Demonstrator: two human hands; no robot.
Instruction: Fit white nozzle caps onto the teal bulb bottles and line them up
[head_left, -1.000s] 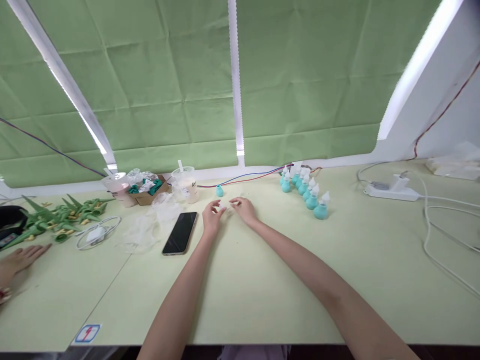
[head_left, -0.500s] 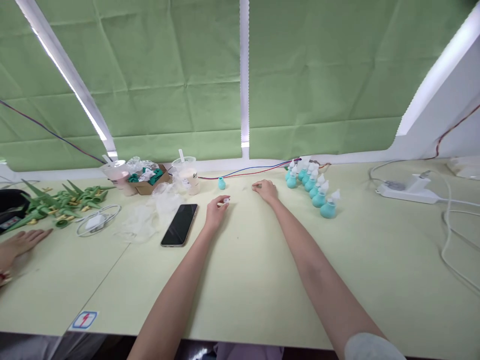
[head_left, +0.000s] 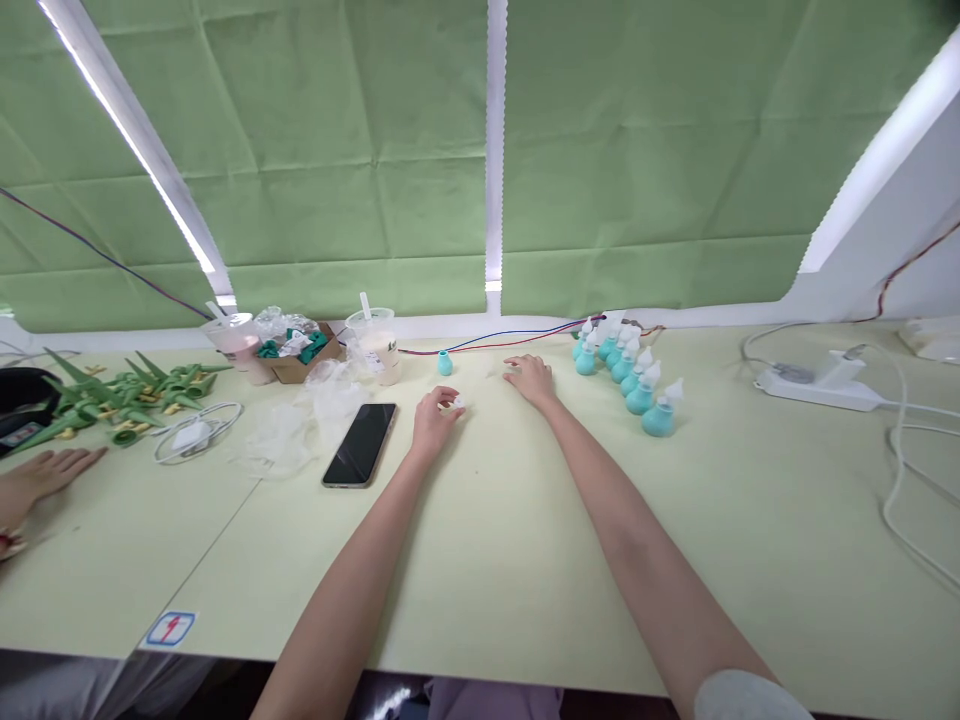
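My left hand (head_left: 435, 422) pinches a small white piece (head_left: 459, 402) between thumb and fingertips, above the table. Behind it a small turquoise round-bellied pot (head_left: 445, 364) stands alone, with nothing in its mouth. My right hand (head_left: 531, 380) is low over the table with thumb and fingers apart, and I see nothing between them. Just left of its fingertips lies a faint whitish bit (head_left: 491, 374), too small to name. To the right of that hand stand several turquoise pots (head_left: 658, 418) in rows, each visible one topped with a white pointed tip (head_left: 673, 391).
A phone (head_left: 361, 446), crumpled clear plastic bags (head_left: 279, 440) and a drink cup (head_left: 379, 350) are to the left. Beyond are a small cardboard box (head_left: 296, 368), green leaf-like parts (head_left: 135, 400) and another person's hand (head_left: 52, 474). A power strip (head_left: 817, 385) lies at right.
My right hand's thumb and fingers have parted slightly. My left hand keeps the white piece, now turned a little. The view has shifted slightly.
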